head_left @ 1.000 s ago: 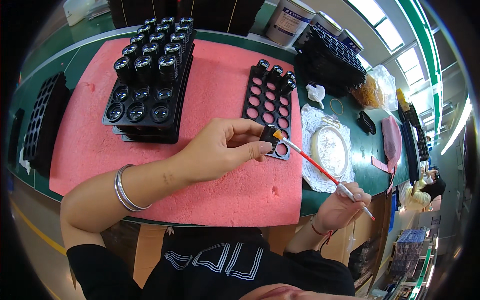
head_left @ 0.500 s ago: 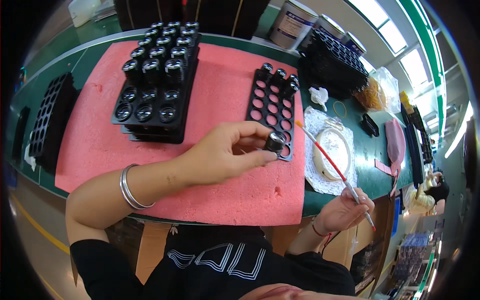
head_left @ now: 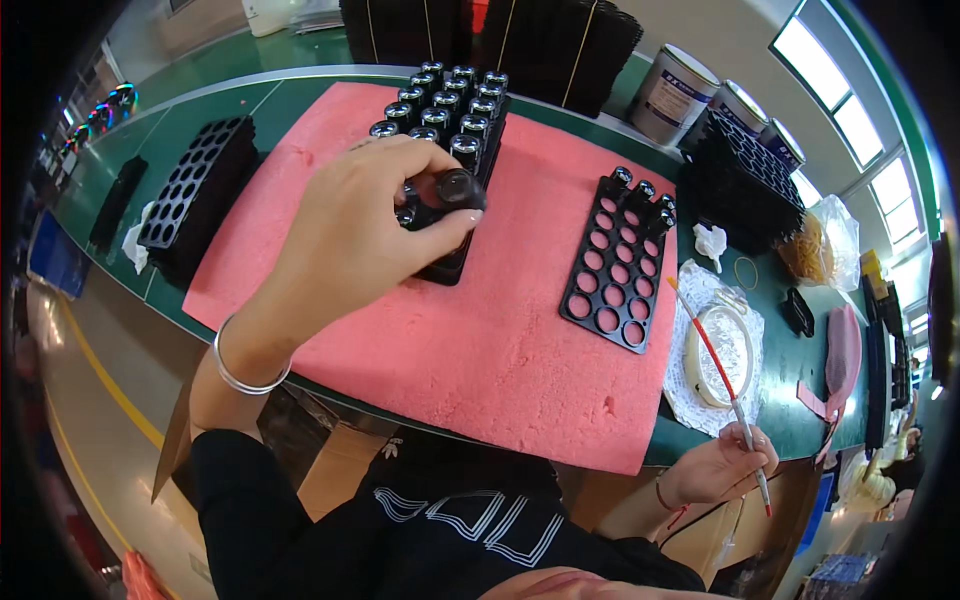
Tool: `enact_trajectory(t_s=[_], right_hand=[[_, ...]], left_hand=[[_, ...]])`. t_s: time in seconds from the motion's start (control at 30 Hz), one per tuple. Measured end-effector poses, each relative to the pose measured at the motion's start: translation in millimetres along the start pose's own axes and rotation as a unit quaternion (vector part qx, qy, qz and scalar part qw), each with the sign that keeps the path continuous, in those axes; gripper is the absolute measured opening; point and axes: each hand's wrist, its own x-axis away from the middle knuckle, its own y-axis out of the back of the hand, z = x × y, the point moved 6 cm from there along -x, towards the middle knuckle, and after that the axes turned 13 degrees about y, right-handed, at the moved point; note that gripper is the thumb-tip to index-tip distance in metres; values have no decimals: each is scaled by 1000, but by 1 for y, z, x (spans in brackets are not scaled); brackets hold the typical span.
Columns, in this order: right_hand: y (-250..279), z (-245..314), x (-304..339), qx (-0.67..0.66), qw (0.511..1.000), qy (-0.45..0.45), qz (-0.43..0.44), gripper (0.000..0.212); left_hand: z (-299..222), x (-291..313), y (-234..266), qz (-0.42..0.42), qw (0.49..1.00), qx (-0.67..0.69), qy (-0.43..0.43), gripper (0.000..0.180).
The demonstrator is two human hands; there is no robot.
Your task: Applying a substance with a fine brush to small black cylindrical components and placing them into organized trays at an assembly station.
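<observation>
My left hand [head_left: 365, 215] grips a dark, short cylindrical part [head_left: 455, 188] between thumb and fingers. It is over the front of the stack of black hole trays [head_left: 492, 150], and hides much of it. Upright shiny-topped cylinders [head_left: 464, 152] fill the rows behind the hand. On the right, my right hand [head_left: 722, 465] is closed around a thin red-and-silver paintbrush [head_left: 712, 350], whose bristles point up toward a single black hole tray [head_left: 622, 270]. Several cylinders [head_left: 646, 190] stand in that tray's far holes; pink shows through the others.
Both trays rest on a pink foam sheet [head_left: 500, 350]. To its right, a round shallow dish [head_left: 716, 375] lies on crumpled paper. Metal cans [head_left: 674, 95] and stacked black trays [head_left: 745, 180] stand at the back right, and another black tray stack [head_left: 195, 195] at the left.
My left hand has moved left and away from the near end of the single tray to the stacked trays, with a cylinder in its fingers. The whole view has shifted. The brush stays in my right hand.
</observation>
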Motion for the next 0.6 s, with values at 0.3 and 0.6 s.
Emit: enact_trajectory(t_s=[0.3, 0.6], right_hand=[[0, -2, 2, -5, 1000, -14, 5, 24], [-4, 3, 2, -3, 1000, -10, -17, 21]], left_hand=[[15, -16, -4, 9, 985, -162, 63, 30], [12, -12, -4, -24, 989, -144, 40, 29]])
